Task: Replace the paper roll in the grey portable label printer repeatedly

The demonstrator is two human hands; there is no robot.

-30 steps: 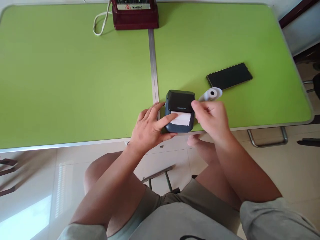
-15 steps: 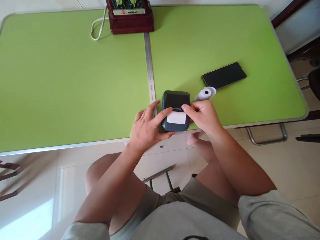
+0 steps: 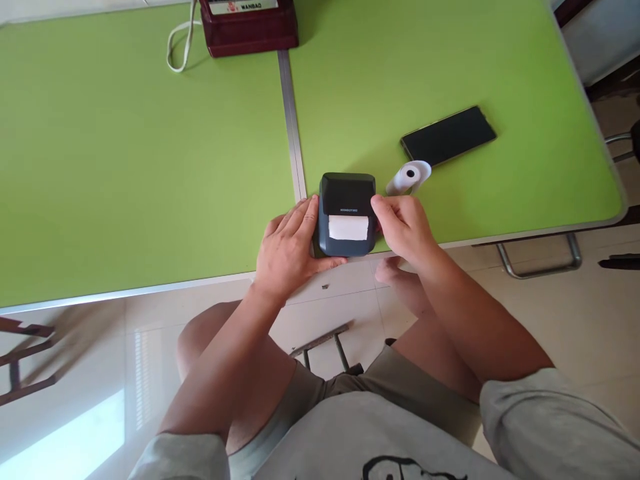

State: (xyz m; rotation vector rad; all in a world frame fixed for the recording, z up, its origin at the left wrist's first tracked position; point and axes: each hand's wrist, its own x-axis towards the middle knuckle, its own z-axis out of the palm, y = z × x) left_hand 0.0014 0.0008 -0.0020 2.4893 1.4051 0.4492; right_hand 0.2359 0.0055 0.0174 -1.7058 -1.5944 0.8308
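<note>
A small dark portable label printer [image 3: 347, 193] lies flat near the table's front edge. From its slot a short strip of white paper [image 3: 349, 228] sticks out over the lower half. My left hand [image 3: 289, 250] holds the printer from the left, fingers together along that side and thumb along the near edge. On the right side, my right hand [image 3: 407, 223] grips the printer's edge, thumb at the upper corner and the other fingers curled, partly hidden. Just beyond the right hand is a white paper roll [image 3: 401, 179] with a dark core.
A black phone [image 3: 449, 137] lies behind the roll on the green table [image 3: 150, 153]. A dark red WANBAO device [image 3: 250, 30] with a white cord [image 3: 186, 50] stands at the back. A metal seam strip [image 3: 291, 120] crosses the table.
My left thumb and index finger have come off the printer's top, and the left fingers now lie along its side. The right thumb has shifted from the top to the right edge.
</note>
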